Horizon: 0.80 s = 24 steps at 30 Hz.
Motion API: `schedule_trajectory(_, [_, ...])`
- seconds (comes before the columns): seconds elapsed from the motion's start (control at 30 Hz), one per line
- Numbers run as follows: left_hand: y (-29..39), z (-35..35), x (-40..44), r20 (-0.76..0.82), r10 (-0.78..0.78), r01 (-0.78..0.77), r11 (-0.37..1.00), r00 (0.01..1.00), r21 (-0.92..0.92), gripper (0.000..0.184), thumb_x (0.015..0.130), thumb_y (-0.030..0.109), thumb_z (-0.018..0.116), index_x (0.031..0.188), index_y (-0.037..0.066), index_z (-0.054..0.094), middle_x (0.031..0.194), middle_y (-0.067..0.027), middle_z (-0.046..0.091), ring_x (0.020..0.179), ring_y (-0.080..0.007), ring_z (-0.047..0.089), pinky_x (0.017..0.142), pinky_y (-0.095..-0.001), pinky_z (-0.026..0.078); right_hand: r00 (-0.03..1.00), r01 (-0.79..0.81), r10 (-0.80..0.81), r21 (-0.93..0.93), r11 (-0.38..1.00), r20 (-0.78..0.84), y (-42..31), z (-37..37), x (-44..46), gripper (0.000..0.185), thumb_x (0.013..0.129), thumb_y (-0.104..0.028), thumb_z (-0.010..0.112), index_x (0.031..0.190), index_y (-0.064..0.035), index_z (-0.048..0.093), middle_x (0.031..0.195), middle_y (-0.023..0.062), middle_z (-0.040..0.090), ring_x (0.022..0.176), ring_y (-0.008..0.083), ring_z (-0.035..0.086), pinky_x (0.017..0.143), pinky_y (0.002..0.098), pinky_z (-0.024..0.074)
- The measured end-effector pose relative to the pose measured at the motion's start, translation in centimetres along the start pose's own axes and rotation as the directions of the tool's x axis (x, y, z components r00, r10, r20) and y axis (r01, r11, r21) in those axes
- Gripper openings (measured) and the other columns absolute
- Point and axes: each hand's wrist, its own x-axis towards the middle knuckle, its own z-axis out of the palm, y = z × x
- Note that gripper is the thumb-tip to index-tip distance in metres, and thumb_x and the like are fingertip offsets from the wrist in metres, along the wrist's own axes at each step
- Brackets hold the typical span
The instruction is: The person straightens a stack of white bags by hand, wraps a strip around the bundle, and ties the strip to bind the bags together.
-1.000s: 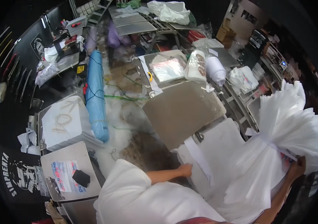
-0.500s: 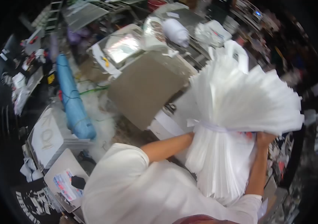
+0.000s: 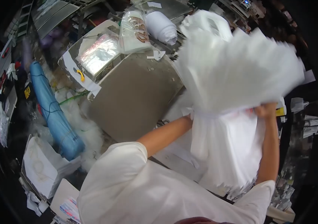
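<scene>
A thick bundle of white plastic bags (image 3: 226, 145), cinched at the middle with a whitish tie, fans out wide at its upper end. A loop like a bag handle sticks up at its far side. My right hand (image 3: 266, 110) is closed on the bundle's right side, close to the tie, where some red print shows. From the left, my left forearm (image 3: 170, 134) reaches to the tied waist; the hand there is hidden behind the bags, so its fingers cannot be seen. The fanned end is blurred.
A grey-brown board (image 3: 132, 93) lies left of the bundle. Beyond it are a printed clear-wrapped roll (image 3: 133, 31), a white roll (image 3: 161, 28) and a shiny plastic packet (image 3: 97, 52). A long blue wrapped roll (image 3: 54, 108) and a white stack (image 3: 41, 164) stand at left.
The bundle's fanned end has swung slightly up and left, and my right hand has risen with it. The camera view has shifted, moving the surroundings leftward.
</scene>
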Motion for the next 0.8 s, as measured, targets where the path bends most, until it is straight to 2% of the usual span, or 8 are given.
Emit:
schedule_trajectory(0.07, [2.9, 0.0, 2.4, -0.025, 0.052, -0.051, 0.999, 0.998, 0.007, 0.034, 0.101, 0.034, 0.046, 0.114, 0.01, 0.065, 0.1, -0.0031, 0.067, 0.092, -0.0127, 0.061, 0.078, -0.0278, 0.05, 0.848, -0.084, 0.268, -0.384, 0.92, 0.457, -3.5, -0.6, 8.3, 0.026, 0.062, -0.006, 0.072, 0.087, -0.0018, 0.065, 0.091, 0.0092, 0.065, 0.082, 0.032, 0.064, 0.075, 0.0338, 0.0511])
schedule_trajectory(0.13, [4.6, -1.0, 4.1, -0.059, 0.064, -0.062, 0.998, 0.996, 0.021, 0.033, 0.101, 0.033, 0.046, 0.114, 0.01, 0.065, 0.1, -0.0029, 0.067, 0.092, -0.0125, 0.061, 0.078, -0.0276, 0.05, 0.873, -0.115, 0.251, -0.323, 0.939, 0.418, -3.7, 3.0, 11.5, 0.03, 0.056, -0.006, 0.071, 0.085, -0.006, 0.063, 0.088, 0.0111, 0.061, 0.081, 0.0334, 0.059, 0.073, 0.0372, 0.0498])
schedule_trajectory(0.2, [3.3, -4.4, 3.8, -0.118, 0.011, -0.003, 0.998, 0.993, 0.067, 0.033, 0.101, 0.033, 0.046, 0.114, 0.01, 0.065, 0.1, -0.0027, 0.066, 0.092, -0.0123, 0.061, 0.078, -0.0275, 0.05, 0.802, 0.026, 0.157, -0.297, 0.955, 0.576, -0.3, 7.4, 11.1, 0.051, 0.059, -0.008, 0.072, 0.109, -0.0122, 0.066, 0.114, 0.0138, 0.061, 0.105, 0.0333, 0.057, 0.089, 0.0436, 0.0486])
schedule_trajectory(0.33, [-7.8, -18.7, -3.3, -0.137, -0.221, 0.256, 0.899, 0.966, 0.356, 0.027, 0.095, 0.015, 0.055, 0.12, 0.005, 0.057, 0.101, -0.0069, 0.066, 0.095, -0.0158, 0.064, 0.087, -0.0329, 0.053, 0.401, -0.178, 0.492, -0.461, 0.869, 0.773, 0.7, 20.8, 6.1, 0.086, 0.071, -0.014, 0.064, 0.152, -0.0197, 0.035, 0.16, 0.0171, 0.024, 0.145, 0.0432, 0.024, 0.113, 0.0641, 0.0263])
schedule_trajectory(0.4, [-4.1, -16.8, -10.7, 0.024, -0.459, 0.415, 0.824, 0.888, 0.384, 0.026, 0.094, 0.013, 0.06, 0.117, 0.002, 0.058, 0.102, -0.0069, 0.067, 0.092, -0.0165, 0.066, 0.087, -0.033, 0.054, 0.559, -0.466, 0.563, -0.331, 0.821, 0.609, 1.0, 26.6, 0.9, 0.078, 0.077, -0.016, 0.058, 0.151, -0.0141, 0.036, 0.161, 0.0204, 0.021, 0.147, 0.0444, 0.02, 0.116, 0.0597, 0.0234])
schedule_trajectory(0.53, [0.1, -17.0, -12.4, 0.106, -0.628, 0.437, 0.643, 0.771, 0.63, 0.023, 0.094, 0.016, 0.061, 0.113, 0.003, 0.06, 0.1, -0.0071, 0.067, 0.092, -0.0162, 0.065, 0.085, -0.0323, 0.053, 0.8, -0.448, 0.492, -0.205, 0.87, 0.343, -2.6, 26.3, -3.2, 0.074, 0.076, -0.014, 0.065, 0.146, -0.0086, 0.042, 0.155, 0.0181, 0.036, 0.146, 0.0408, 0.026, 0.118, 0.0522, 0.0249])
schedule_trajectory(0.73, [10.8, -3.1, -5.7, 0.47, -0.2, -0.356, 0.426, 0.86, 0.832, 0.014, 0.094, 0.013, 0.063, 0.087, 0.002, 0.067, 0.081, -0.0001, 0.067, 0.078, -0.0084, 0.06, 0.075, -0.0259, 0.049, 0.818, -0.568, 0.519, 0.492, 0.66, 0.249, -7.9, 22.0, -6.7, 0.038, 0.08, -0.014, 0.068, 0.117, -0.0032, 0.067, 0.125, 0.0206, 0.062, 0.117, 0.0302, 0.061, 0.103, 0.0423, 0.0478])
schedule_trajectory(0.8, [13.9, 2.2, -1.9, 0.746, 0.069, -0.748, 0.087, 0.663, 0.657, 0.013, 0.095, 0.013, 0.062, 0.094, 0.002, 0.068, 0.085, -0.0067, 0.071, 0.078, -0.0114, 0.065, 0.072, -0.0272, 0.051, 0.55, -0.612, 0.758, 0.787, 0.081, 0.349, -7.7, 21.5, -8.5, 0.027, 0.083, -0.016, 0.07, 0.106, -0.0006, 0.069, 0.109, 0.0184, 0.067, 0.094, 0.0233, 0.069, 0.081, 0.0337, 0.0562])
